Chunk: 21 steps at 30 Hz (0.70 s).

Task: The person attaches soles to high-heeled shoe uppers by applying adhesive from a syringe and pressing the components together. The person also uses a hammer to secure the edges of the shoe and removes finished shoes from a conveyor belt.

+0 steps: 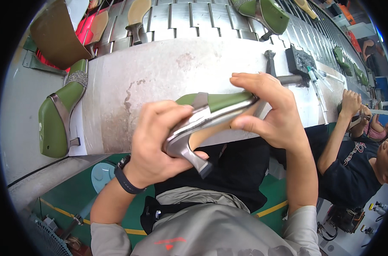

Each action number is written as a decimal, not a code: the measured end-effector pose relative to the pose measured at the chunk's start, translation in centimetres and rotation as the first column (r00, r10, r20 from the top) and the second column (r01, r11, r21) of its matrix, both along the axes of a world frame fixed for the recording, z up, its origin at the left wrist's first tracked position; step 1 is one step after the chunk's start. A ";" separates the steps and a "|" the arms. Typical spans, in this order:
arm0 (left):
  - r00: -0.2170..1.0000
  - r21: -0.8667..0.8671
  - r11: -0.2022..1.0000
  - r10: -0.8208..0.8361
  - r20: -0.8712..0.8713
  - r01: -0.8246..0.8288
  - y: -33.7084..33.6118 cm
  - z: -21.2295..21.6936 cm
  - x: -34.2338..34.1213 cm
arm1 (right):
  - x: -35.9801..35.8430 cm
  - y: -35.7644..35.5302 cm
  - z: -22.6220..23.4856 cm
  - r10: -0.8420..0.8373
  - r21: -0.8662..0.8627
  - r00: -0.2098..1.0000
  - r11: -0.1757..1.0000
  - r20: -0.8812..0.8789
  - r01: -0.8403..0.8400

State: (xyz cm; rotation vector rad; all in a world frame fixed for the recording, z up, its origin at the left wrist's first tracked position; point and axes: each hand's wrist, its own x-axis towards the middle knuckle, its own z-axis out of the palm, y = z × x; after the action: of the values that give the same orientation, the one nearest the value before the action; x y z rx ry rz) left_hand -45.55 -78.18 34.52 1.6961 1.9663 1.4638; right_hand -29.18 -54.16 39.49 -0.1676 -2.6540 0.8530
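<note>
A silver heeled sandal [186, 138] on a green shoe last [228, 101] is held tilted above the workbench, its tan sole and heel turned toward me. My left hand [155, 143] is closed around the heel end, fingers over the back and side. The heel points down toward my body. My right hand [273, 111] cups the toe end, thumb by the sole and fingers reaching over the far side. A brown-grey strap crosses the last. Beyond my right hand lies a hammer [270, 63], its head upright and its handle partly hidden.
Another sandal on a green last [57, 123] lies at the left. A black block [299, 60] and several syringes [318, 91] are at the right. Behind the bench runs a metal slat conveyor [181, 17] with soles and lasts. A co-worker [352, 162] sits at the right.
</note>
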 end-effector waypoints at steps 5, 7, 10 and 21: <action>0.994 0.047 0.998 -0.029 -0.103 0.034 0.1 -1.2 0.5 | 0.0 -0.2 -0.2 0.113 0.061 0.993 0.992 0.016 -0.114; 0.994 0.047 0.998 -0.024 -0.110 0.029 0.0 -1.4 0.6 | 0.0 -0.8 0.0 0.066 0.045 0.997 0.997 0.047 -0.068; 0.995 0.057 0.998 0.004 -0.096 0.001 0.0 -1.5 1.0 | -0.5 -1.5 0.8 -0.003 0.047 0.993 0.999 0.121 -0.003; 0.997 0.050 0.998 0.045 -0.058 -0.042 -0.1 -1.6 1.4 | -2.3 -0.9 0.1 0.208 0.138 0.976 0.967 0.072 -0.216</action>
State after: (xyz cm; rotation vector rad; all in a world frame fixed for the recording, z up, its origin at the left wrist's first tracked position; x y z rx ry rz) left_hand -44.18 -78.24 32.92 1.7468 2.0262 1.5044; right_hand -31.44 -55.04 39.61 0.1329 -2.8118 0.7231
